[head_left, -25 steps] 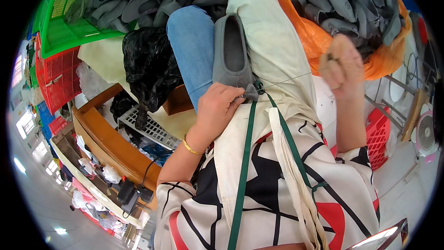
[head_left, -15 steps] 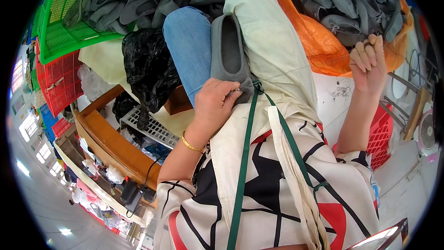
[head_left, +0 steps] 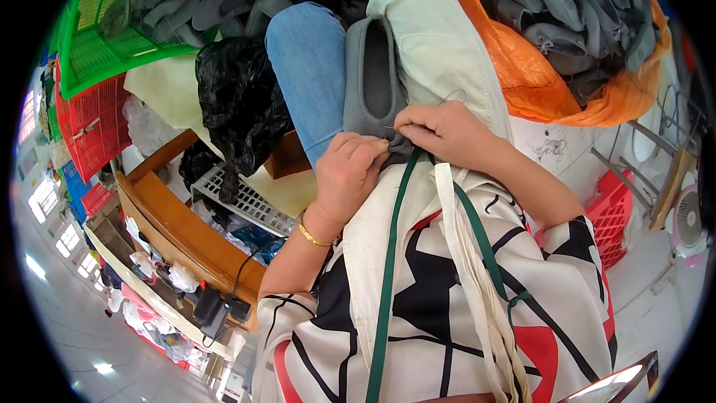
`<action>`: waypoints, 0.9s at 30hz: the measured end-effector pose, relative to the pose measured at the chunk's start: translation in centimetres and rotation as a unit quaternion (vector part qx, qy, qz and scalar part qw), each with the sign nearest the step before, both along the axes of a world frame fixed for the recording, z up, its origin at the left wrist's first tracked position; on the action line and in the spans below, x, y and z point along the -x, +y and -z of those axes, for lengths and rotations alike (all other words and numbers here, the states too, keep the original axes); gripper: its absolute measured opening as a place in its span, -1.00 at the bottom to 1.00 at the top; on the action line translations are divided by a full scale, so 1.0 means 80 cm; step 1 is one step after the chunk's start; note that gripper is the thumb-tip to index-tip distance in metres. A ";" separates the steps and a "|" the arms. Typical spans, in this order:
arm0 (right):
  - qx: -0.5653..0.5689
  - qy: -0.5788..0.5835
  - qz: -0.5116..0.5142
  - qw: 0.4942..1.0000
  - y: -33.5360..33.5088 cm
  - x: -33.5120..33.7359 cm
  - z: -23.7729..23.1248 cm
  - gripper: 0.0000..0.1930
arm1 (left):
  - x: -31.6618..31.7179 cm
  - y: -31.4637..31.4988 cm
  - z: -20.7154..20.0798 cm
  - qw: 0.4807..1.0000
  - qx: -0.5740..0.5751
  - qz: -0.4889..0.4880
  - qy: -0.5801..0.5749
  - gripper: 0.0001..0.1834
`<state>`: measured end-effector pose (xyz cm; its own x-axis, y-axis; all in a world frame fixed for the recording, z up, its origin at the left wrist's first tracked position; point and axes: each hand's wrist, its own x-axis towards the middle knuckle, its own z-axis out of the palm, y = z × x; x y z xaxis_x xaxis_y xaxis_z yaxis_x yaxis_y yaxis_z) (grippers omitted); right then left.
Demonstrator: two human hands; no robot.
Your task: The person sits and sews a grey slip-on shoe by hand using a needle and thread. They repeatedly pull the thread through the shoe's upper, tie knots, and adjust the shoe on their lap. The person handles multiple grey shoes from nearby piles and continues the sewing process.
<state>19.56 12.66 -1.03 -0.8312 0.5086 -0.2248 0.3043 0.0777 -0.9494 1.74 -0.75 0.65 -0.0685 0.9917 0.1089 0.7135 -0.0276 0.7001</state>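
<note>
The grey felt slipper [head_left: 371, 78] lies sole-down along the person's lap, between the blue denim knee [head_left: 309, 67] and the pale green cloth [head_left: 432, 37], its heel end toward the body so both hands can reach it; the left hand [head_left: 349, 175] is curled shut on the heel, seemingly to steady it; the right hand [head_left: 444, 130] is closed in a pinch on a thin needle-like thing [head_left: 389, 127] at the heel rim, too fine to make out surely; any thread is not visible; the heel itself is hidden under the fingers. An orange plastic sack [head_left: 537, 67] of more grey slippers sits close beside the right arm; a green plastic crate [head_left: 104, 52], cut off by the rim, holds others.
</note>
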 end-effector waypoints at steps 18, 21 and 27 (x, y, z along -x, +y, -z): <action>-0.064 -0.047 -0.054 0.995 0.002 0.007 -0.003 -0.82 | 0.002 -0.005 0.013 0.999 -0.041 -0.011 -0.004 -0.68; -0.067 -0.047 -0.060 0.995 0.002 0.008 -0.003 -0.81 | 0.001 -0.004 0.010 0.999 -0.031 -0.015 -0.011 -0.70; -0.067 -0.060 -0.067 0.994 0.004 0.010 -0.008 -0.80 | 0.000 -0.003 0.008 0.999 -0.037 -0.019 -0.007 -0.70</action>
